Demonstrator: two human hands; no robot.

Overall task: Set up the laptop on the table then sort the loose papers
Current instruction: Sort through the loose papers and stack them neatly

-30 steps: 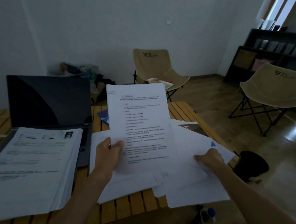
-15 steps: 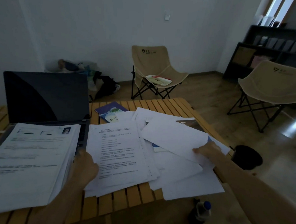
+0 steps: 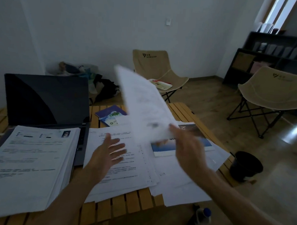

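An open dark laptop (image 3: 46, 99) stands at the left of the wooden slat table (image 3: 121, 208). A thick stack of printed papers (image 3: 26, 164) lies over its keyboard. Loose white sheets (image 3: 120, 162) are spread across the middle and right of the table, over a booklet with a blue photo cover (image 3: 178, 145). My right hand (image 3: 189, 149) pinches a blurred white sheet (image 3: 144, 105) by its lower end and holds it raised above the table. My left hand (image 3: 107, 155) hovers open, palm up, over the middle pile, just left of the raised sheet.
A blue booklet (image 3: 111, 115) lies behind the loose sheets. A black bucket (image 3: 245, 165) and a dark bottle (image 3: 200, 221) stand on the floor at the table's right. Two beige folding chairs (image 3: 157, 71) (image 3: 274, 95) and a dark shelf (image 3: 273, 55) stand beyond.
My left hand laid its printed sheet on the middle pile and opened. My right hand lifted a sheet from the right pile and swung it up toward the left.
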